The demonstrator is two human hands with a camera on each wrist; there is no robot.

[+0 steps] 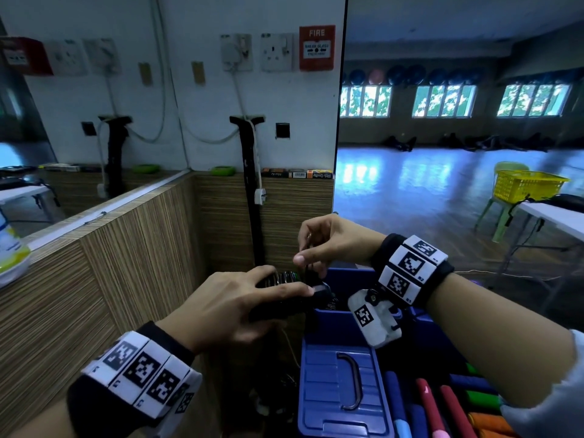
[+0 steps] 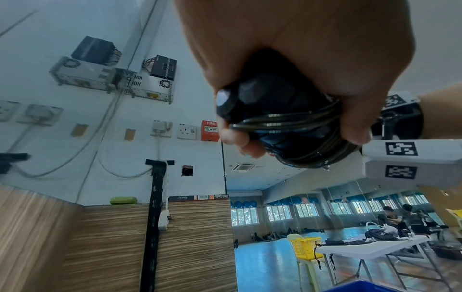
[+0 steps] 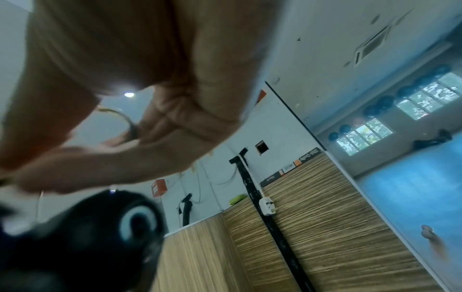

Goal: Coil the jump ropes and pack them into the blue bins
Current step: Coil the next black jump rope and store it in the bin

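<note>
My left hand [image 1: 252,298] grips a black jump rope [image 1: 284,290], both handles bundled with the thin cord wound round them; in the left wrist view the coils [image 2: 295,126] cross the handles [image 2: 252,94] under my fingers. My right hand [image 1: 316,245] hovers just above the bundle and pinches a loop of the cord [image 3: 130,124] between thumb and fingers. A handle end [image 3: 135,223] shows blurred in the right wrist view. Below both hands stands a blue bin [image 1: 341,320], with its blue lid [image 1: 335,393] in front.
Beside the lid lie several coloured rope handles [image 1: 442,403]. A wood-panelled wall [image 1: 126,263] with a black strap and plug runs to the left and behind. A white table [image 1: 556,216] and yellow basket [image 1: 527,184] stand at the far right.
</note>
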